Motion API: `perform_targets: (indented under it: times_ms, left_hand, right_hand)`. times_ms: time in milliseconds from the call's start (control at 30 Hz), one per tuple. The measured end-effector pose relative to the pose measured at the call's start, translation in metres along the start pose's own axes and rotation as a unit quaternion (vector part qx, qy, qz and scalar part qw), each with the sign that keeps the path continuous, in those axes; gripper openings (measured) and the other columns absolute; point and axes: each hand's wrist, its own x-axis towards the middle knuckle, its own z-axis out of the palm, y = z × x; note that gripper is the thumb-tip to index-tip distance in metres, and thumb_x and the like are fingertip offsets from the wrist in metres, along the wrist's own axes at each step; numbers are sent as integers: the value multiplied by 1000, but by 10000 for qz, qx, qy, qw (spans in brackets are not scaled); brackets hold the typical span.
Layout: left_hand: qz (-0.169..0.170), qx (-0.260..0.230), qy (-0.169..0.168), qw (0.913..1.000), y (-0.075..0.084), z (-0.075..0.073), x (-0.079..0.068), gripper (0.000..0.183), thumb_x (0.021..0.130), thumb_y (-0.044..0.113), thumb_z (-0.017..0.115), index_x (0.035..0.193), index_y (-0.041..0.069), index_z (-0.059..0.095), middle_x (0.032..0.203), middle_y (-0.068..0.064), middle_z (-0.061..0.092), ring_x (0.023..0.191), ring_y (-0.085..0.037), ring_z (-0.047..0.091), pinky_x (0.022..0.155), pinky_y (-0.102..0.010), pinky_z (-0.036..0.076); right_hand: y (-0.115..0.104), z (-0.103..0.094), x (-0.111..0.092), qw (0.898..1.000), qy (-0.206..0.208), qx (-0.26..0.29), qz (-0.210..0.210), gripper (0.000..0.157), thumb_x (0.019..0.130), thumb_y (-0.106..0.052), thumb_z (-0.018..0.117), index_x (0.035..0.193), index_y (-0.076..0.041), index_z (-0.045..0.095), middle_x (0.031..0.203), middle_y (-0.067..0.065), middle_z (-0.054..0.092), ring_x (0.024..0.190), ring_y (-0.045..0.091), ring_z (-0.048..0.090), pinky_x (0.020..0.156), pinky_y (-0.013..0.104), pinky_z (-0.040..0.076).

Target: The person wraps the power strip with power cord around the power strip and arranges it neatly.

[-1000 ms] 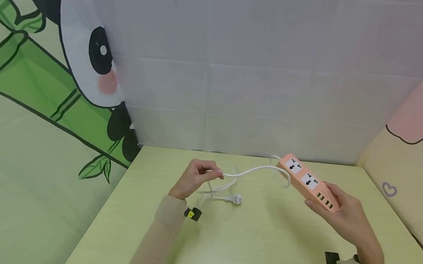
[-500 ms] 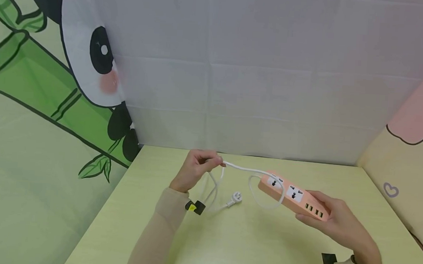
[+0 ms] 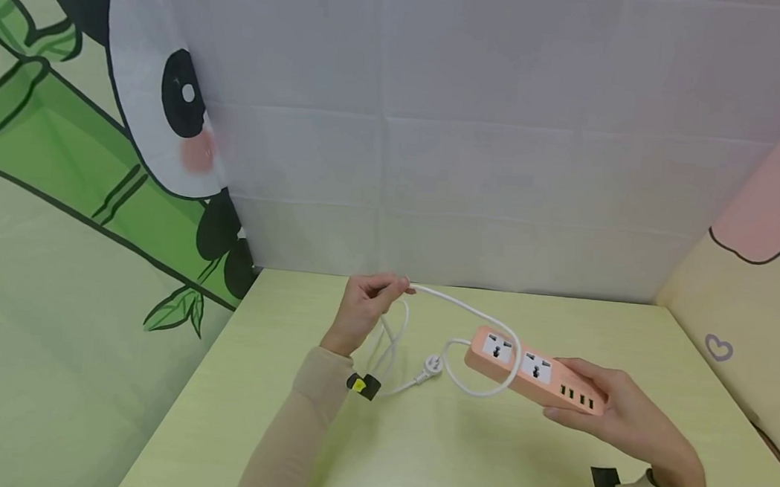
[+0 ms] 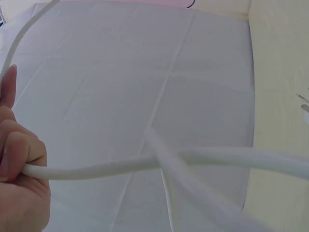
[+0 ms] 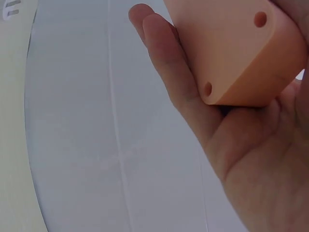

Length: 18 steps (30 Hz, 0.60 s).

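Observation:
An orange power strip (image 3: 519,374) with two white sockets and several USB ports is held up over the table by my right hand (image 3: 634,415), which grips its USB end. In the right wrist view the fingers lie along the strip's orange underside (image 5: 227,48). My left hand (image 3: 366,309) pinches the white cord (image 3: 453,301), which loops from there across the front of the strip and back to its far end. More cord hangs in loops below the left hand, ending in a white plug (image 3: 432,366). The left wrist view shows the cord (image 4: 96,170) leaving the curled fingers.
A pale yellow table (image 3: 457,464) lies beneath both hands. Behind it hangs a light grey cloth (image 3: 470,144). Printed panels stand at both sides, the left one with green bamboo (image 3: 68,127).
The power strip has moved left and down in my right hand and lies flatter. My left hand has risen with the cord. The plug has swung and now tilts upward.

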Motion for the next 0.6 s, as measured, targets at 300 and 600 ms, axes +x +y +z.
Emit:
perform_targets:
  times_ms: [300, 600]
  left_hand:
    - [-434, 35, 204, 9988, -12, 6, -5, 30, 99, 19, 68, 105, -10, 74, 89, 5, 77, 70, -10, 43, 72, -25, 35]
    - [-614, 631, 449, 9951, -17, 17, -15, 24, 98, 23, 69, 96, 2, 80, 61, 10, 54, 58, -9, 34, 73, -27, 35]
  right_hand:
    - [-1, -1, -3, 9995, 25, 299, -40, 54, 85, 0, 78, 134, -13, 60, 99, -2, 68, 78, 11, 58, 62, 26, 49]
    - [-3, -1, -7, 9991, 232, 343, 24, 57, 84, 3, 78, 136, -11, 59, 102, -3, 67, 81, 12, 57, 63, 26, 48]
